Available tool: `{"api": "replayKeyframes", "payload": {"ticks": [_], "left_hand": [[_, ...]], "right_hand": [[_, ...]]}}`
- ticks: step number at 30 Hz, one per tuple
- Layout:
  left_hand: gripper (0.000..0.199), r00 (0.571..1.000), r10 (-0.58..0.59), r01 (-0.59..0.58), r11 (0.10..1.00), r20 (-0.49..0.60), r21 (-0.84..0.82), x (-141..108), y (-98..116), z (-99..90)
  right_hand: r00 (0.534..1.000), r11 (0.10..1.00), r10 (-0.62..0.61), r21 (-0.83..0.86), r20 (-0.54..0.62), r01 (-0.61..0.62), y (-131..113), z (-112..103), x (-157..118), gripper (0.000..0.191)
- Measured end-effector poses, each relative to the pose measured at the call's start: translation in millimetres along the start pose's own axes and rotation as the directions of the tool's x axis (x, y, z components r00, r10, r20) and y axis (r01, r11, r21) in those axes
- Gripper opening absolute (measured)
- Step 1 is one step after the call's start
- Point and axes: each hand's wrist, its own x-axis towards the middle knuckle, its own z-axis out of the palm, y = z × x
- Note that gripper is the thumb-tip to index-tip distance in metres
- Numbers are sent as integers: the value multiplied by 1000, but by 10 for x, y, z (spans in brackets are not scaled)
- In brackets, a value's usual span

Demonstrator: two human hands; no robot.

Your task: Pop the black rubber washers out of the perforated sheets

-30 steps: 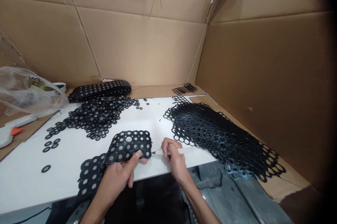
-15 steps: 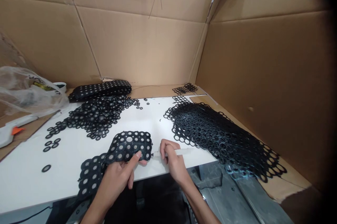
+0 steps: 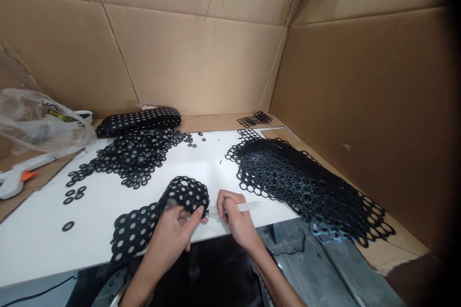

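Cardboard panels [image 3: 194, 67] enclose the far side and the right side of a white table [image 3: 194, 165]. The left hand [image 3: 175, 232] grips a black sheet of joined rings [image 3: 189, 195] between thumb and fingers, close to the near edge of the table. The held end of the sheet curves upward; the remainder extends left and toward the near edge. The right hand [image 3: 236, 215] is closed around a white pen-shaped tool [image 3: 248, 206]. The tool tip points left, at the right edge of the sheet; contact between the two cannot be confirmed.

A heap of loose black rings [image 3: 131, 155] lies beyond and left of the sheet, in front of a folded dotted strip [image 3: 144, 118]. One separate ring [image 3: 68, 226] lies at the left. A pile of black ring lattice [image 3: 288, 175] occupies the right side. At the far left are a clear plastic bag [image 3: 36, 127] and a white device with an orange part [image 3: 14, 179].
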Motion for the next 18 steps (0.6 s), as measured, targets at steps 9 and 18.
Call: {"api": "replayKeyframes", "payload": {"ticks": [9,18], "left_hand": [[66,1000,13,-13,1000,13,4,-68,14,-78],[54,999,39,-40,997,-18,-68,-87,-37,-58]], "right_hand": [[980,955,-169,-229,100,188,58,133,-89,25],[967,928,-195,-289,165,237,74,197,-95,22]]}}
